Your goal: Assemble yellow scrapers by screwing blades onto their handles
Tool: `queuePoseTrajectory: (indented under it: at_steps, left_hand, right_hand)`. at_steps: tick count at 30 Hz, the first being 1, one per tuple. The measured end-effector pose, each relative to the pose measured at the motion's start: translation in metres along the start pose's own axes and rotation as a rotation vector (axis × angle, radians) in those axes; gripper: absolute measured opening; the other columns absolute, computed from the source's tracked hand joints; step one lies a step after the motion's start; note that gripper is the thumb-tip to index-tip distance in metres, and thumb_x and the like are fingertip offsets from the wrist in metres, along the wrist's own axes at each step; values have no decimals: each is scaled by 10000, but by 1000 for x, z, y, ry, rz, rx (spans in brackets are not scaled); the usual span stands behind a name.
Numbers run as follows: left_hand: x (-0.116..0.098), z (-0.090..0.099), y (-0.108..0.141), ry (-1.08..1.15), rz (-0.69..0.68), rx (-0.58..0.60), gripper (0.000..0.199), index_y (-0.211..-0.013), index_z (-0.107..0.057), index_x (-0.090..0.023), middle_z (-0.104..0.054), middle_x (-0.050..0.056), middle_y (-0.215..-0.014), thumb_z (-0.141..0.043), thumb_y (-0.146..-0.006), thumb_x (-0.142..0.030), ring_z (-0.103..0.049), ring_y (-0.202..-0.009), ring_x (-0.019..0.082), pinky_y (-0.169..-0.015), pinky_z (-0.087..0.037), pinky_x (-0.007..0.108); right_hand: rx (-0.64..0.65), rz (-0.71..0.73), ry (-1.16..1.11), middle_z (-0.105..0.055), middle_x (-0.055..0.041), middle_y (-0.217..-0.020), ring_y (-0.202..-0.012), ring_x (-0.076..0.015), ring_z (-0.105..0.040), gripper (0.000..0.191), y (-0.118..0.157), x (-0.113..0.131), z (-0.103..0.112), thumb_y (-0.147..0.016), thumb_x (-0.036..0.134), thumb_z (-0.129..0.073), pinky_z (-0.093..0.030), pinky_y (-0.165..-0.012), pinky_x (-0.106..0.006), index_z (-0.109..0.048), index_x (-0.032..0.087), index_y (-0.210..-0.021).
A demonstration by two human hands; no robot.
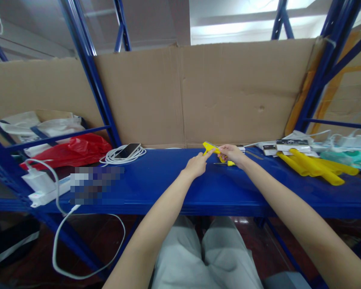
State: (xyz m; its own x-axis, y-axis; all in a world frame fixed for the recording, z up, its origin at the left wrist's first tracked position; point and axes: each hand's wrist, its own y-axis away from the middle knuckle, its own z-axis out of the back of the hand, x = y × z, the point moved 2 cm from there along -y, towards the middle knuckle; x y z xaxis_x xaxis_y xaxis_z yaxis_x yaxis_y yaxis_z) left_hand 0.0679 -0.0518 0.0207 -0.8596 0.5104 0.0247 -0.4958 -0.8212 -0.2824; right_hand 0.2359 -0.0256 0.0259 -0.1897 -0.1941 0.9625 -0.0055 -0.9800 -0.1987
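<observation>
I see left hand (pixel 196 165) and right hand (pixel 232 153) fingers pinching yellow tool (pixel 208 147) above counter (pixel 156 180) — two-sided hold likely keeps it steady; screwdriver (pixel 231 163) lies beneath, probably for easy reach.

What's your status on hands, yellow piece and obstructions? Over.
Left hand at yellow piece. Right hand at its right end, grip unclear. Yellow-handled tool close by on blue shelf, not visibly blocking.

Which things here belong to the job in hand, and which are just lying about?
Job in hand:
Yellow piece, between left hand and right hand
Probably the yellow-handled tool beneath

Lying about:
Phone
Coiled white cable
Red bag
Power strip
Yellow items at right, probably
</observation>
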Motion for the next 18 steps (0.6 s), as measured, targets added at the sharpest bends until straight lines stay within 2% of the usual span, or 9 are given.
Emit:
queuePoseTrajectory:
  at_steps: [11, 15, 18]
  left_hand:
    - [2, -3, -1, 22, -2, -9, 606, -1469, -181, -355, -548, 100, -1150, -399, -921, -216, -612, -992, 234, -852, -457, 346]
    - [2, -1, 0, 21, -6, -14, 612, -1466, -198, -359, -566, 98, -1112, -390, -914, -180, -615, -982, 238, -848, -458, 353]
    - [2, 0, 0, 37, -1, -15, 610, -1464, -217, -350, -576, 95, -1098, -361, -908, -144, -618, -967, 228, -851, -459, 349]
  right_hand:
    - [36, 47, 14, -570, 29, -523, -414, -52, -455, 141, -3, -5, 2, -780, 221, -654, -363, -414, -170, -540, 158, -725]
    - [32, 50, 36, -563, 30, -513, -412, -52, -457, 134, -3, -6, 0, -795, 214, -636, -359, -409, -167, -540, 158, -721]
    - [38, 57, 43, -557, 29, -513, -415, -58, -460, 171, -4, -6, -2, -789, 272, -656, -362, -410, -172, -541, 166, -719]
